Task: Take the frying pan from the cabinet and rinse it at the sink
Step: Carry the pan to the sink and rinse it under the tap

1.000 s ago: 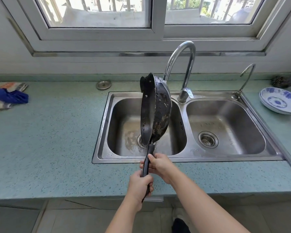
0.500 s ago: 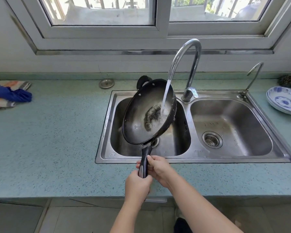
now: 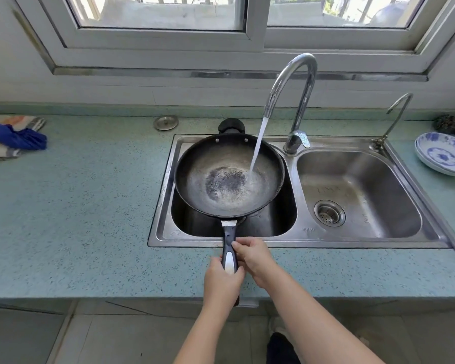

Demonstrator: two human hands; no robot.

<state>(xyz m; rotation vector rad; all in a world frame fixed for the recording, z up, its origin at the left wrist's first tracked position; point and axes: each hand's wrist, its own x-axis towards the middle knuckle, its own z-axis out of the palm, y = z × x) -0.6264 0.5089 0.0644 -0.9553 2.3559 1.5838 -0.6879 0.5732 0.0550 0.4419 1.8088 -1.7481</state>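
blue-patterned bowls (image 3: 443, 154), folded cloths (image 3: 11, 137), drain stopper (image 3: 165, 122)

Head view. A frying pan (image 3: 229, 177), held face-up over the left basin of a double steel sink (image 3: 297, 241), receives a stream of water (image 3: 258, 145) from the tall curved faucet (image 3: 297, 101). The left hand (image 3: 221, 282) grips the handle's end; the right hand (image 3: 252, 254) clasps it just ahead. Blue-patterned plates (image 3: 444, 155) and a folded cloth (image 3: 12, 139) rest on the green countertop (image 3: 76, 219).

Home kitchen: steel double sink (image 3: 294, 241), tall faucet (image 3: 300, 101), speckled countertop (image 3: 76, 219), patterned plates (image 3: 443, 156).
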